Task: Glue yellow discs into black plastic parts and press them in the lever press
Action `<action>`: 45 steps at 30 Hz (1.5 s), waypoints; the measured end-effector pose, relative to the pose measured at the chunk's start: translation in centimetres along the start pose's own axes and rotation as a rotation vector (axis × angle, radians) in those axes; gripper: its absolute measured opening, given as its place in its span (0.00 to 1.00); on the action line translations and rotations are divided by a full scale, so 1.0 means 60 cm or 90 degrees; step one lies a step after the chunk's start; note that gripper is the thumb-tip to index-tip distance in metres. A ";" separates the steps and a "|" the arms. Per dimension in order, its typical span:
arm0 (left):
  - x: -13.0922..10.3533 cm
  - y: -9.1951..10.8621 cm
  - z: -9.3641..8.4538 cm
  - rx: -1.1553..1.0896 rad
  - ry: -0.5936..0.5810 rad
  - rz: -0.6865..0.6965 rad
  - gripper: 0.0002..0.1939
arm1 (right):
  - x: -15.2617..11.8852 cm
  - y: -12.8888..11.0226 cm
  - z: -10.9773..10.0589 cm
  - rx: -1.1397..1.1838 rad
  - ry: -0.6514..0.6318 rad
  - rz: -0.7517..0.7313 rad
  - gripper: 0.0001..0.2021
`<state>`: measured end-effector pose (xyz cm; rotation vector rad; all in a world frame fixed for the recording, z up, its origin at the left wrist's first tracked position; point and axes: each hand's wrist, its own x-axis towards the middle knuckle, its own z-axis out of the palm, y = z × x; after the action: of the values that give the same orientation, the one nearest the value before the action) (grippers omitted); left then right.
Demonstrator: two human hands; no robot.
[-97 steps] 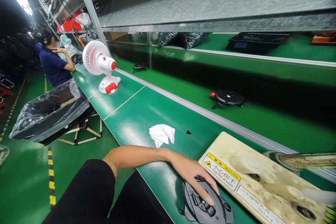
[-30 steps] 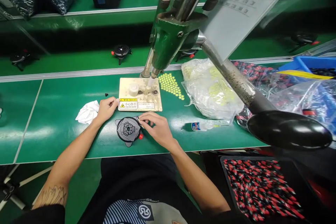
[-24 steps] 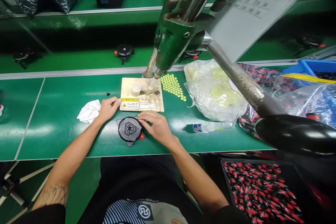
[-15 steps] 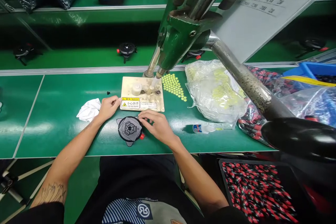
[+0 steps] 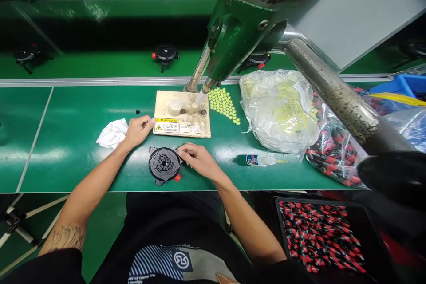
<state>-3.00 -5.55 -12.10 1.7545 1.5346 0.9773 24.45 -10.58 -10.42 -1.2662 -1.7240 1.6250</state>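
Right hand (image 5: 199,162) pinches the right edge of a round black part (image 5: 163,164) with thumb and fingertips; fingers closed on its rim. Part lies flat on the green bench top (image 5: 66,159), near the front edge, with a small red knob at its lower right. Left hand (image 5: 138,128) loosely curled, fingertips touching the left edge of a cream fixture plate (image 5: 182,114); it grasps nothing that can be seen. Plate sits just beyond the black part and carries a yellow warning label on its near edge. White crumpled cloth (image 5: 111,133) just left of the left hand. Small glue bottle (image 5: 262,159) lying on its side to the right of the right hand. Yellow-green discs (image 5: 224,104) laid in rows beside the plate's right edge. Clear bag (image 5: 281,111) further right. Green press head (image 5: 239,31) stands over the plate's rear. Beyond, on the conveyor belt (image 5: 100,64), another black part (image 5: 165,53).
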 end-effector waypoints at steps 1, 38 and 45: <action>0.000 0.000 0.000 0.000 -0.001 -0.001 0.24 | 0.001 0.000 0.000 0.003 -0.003 -0.001 0.17; -0.173 0.098 0.018 -0.011 -0.108 -0.078 0.34 | -0.016 0.027 0.045 0.213 0.160 -0.092 0.24; -0.016 0.124 -0.022 -0.038 0.099 0.037 0.28 | -0.051 0.044 0.008 0.247 0.195 -0.071 0.28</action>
<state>-0.13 -7.66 -5.33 1.7257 1.5390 1.2005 26.33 -13.74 -12.24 -1.1356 -1.2044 1.5152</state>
